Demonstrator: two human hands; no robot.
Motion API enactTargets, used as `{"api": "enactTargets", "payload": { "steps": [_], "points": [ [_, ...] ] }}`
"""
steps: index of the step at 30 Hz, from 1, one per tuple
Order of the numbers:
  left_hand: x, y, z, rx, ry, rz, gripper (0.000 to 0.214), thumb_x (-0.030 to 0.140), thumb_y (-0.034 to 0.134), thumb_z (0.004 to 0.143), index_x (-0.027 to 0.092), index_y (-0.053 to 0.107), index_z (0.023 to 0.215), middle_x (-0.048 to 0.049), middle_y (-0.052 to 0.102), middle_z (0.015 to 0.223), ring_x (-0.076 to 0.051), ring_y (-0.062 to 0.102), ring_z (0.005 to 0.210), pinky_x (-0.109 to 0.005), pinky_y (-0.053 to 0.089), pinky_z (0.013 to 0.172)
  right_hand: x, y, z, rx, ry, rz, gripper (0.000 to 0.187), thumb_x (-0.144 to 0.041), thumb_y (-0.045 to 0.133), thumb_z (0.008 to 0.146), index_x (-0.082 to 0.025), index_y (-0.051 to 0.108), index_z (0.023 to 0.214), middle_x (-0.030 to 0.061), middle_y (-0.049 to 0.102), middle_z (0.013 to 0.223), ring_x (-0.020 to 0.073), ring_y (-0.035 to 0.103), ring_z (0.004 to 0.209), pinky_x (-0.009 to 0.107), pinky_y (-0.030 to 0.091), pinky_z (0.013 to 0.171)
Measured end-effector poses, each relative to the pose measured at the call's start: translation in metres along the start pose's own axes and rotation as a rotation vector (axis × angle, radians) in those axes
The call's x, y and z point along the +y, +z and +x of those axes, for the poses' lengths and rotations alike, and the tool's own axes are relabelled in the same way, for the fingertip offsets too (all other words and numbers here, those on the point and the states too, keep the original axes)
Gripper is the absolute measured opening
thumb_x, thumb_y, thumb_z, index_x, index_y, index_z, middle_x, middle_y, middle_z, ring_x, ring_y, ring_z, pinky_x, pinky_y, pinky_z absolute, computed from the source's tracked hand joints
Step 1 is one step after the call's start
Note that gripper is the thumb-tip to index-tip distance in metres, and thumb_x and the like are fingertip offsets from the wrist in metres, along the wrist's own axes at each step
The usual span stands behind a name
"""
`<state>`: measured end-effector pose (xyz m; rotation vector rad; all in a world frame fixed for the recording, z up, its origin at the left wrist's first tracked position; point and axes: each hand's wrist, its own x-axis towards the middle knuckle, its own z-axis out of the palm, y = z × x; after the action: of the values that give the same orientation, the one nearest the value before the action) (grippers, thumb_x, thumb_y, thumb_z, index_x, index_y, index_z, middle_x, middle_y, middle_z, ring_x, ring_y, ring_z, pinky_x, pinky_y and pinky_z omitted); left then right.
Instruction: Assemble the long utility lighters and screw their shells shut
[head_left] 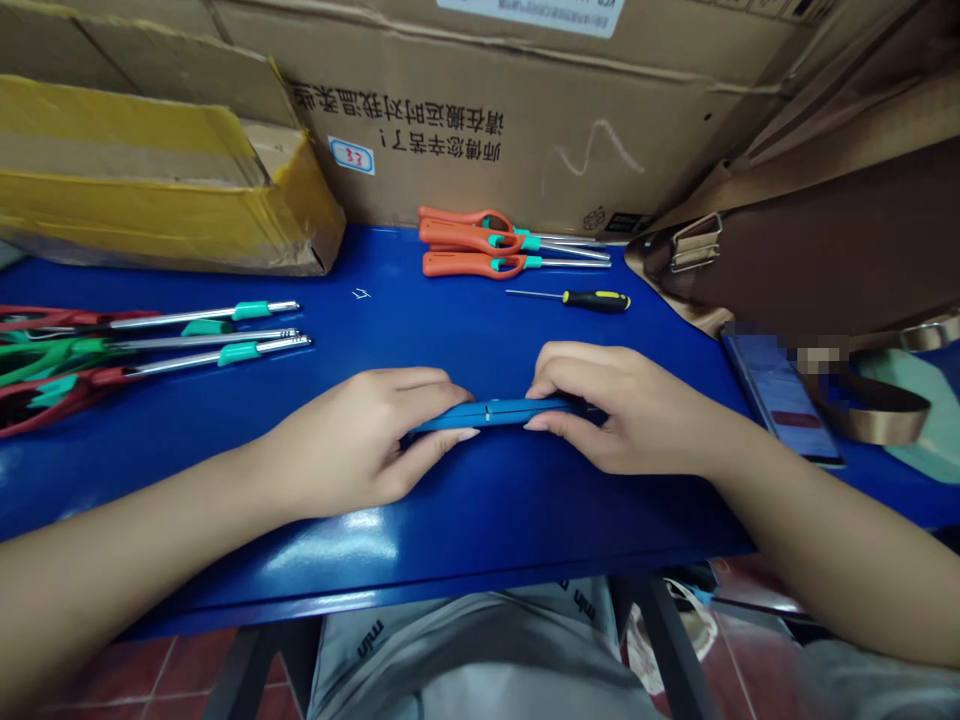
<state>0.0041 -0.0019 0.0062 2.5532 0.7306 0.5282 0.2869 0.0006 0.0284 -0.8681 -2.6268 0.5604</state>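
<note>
A long thin blue piece point(495, 411) lies flat on the blue table point(450, 320), held at both ends. My left hand point(367, 440) grips its left end, thumb below and fingers over the top. My right hand point(622, 405) pinches its right end the same way. A small seam or notch shows at the middle of the piece, between the two hands. The ends of the piece are hidden under my fingers.
Orange-handled tools with teal collars point(487, 245) lie at the back beside a black-and-yellow screwdriver point(592, 299). Red and green long-shafted tools point(150, 345) lie at the left. Cardboard boxes point(525, 100) wall the back. A brown bag point(810, 240) and a phone point(780, 395) sit right.
</note>
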Motion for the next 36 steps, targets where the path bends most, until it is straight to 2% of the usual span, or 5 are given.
{"api": "enactTargets", "payload": {
  "steps": [5,9,25,32,36],
  "points": [
    [-0.005,0.003,-0.002,0.027,0.058,0.257,0.035,0.020,0.046,0.106,0.010,0.063,0.135,-0.0116,0.068,0.109,-0.023,0.067,0.094,-0.035,0.055,0.082,0.001,0.006,0.002,-0.012,-0.016,-0.179,0.014,-0.030,0.062,0.101,-0.017,0.062,0.097,0.0031,0.062,0.092,0.0168,0.057,0.077,0.030,0.040,0.067],
    [-0.012,0.006,0.000,0.006,-0.001,0.216,0.041,0.022,0.053,0.104,0.016,0.058,0.145,-0.0099,0.064,0.118,-0.023,0.065,0.102,-0.037,0.055,0.090,0.001,0.010,0.005,-0.056,0.009,-0.274,0.012,-0.027,0.064,0.099,-0.018,0.060,0.092,0.0023,0.063,0.088,0.0181,0.057,0.077,0.030,0.040,0.069],
    [-0.018,0.015,0.006,0.132,-0.167,-0.030,0.027,0.033,0.072,0.095,0.018,0.071,0.117,-0.0055,0.066,0.110,-0.021,0.063,0.102,-0.038,0.052,0.093,0.010,0.010,0.005,-0.018,-0.083,-0.343,0.016,-0.030,0.058,0.103,-0.019,0.064,0.092,0.0029,0.067,0.087,0.0198,0.058,0.078,0.033,0.044,0.072],
    [-0.017,0.016,0.008,0.140,-0.210,-0.079,0.019,0.031,0.075,0.092,0.020,0.073,0.107,-0.0038,0.068,0.104,-0.022,0.066,0.100,-0.037,0.052,0.093,0.009,0.007,0.004,0.165,-0.151,-0.308,0.018,-0.030,0.057,0.104,-0.016,0.064,0.096,0.0070,0.069,0.091,0.0207,0.061,0.082,0.033,0.047,0.074],
    [-0.016,0.014,0.008,0.159,-0.272,-0.077,0.040,0.038,0.079,0.088,0.021,0.066,0.122,-0.0039,0.071,0.113,-0.023,0.067,0.102,-0.036,0.052,0.091,0.013,-0.001,0.004,0.211,-0.063,-0.294,0.013,-0.029,0.060,0.103,-0.017,0.064,0.098,0.0056,0.070,0.094,0.0205,0.065,0.088,0.033,0.049,0.078]
  ]
}}
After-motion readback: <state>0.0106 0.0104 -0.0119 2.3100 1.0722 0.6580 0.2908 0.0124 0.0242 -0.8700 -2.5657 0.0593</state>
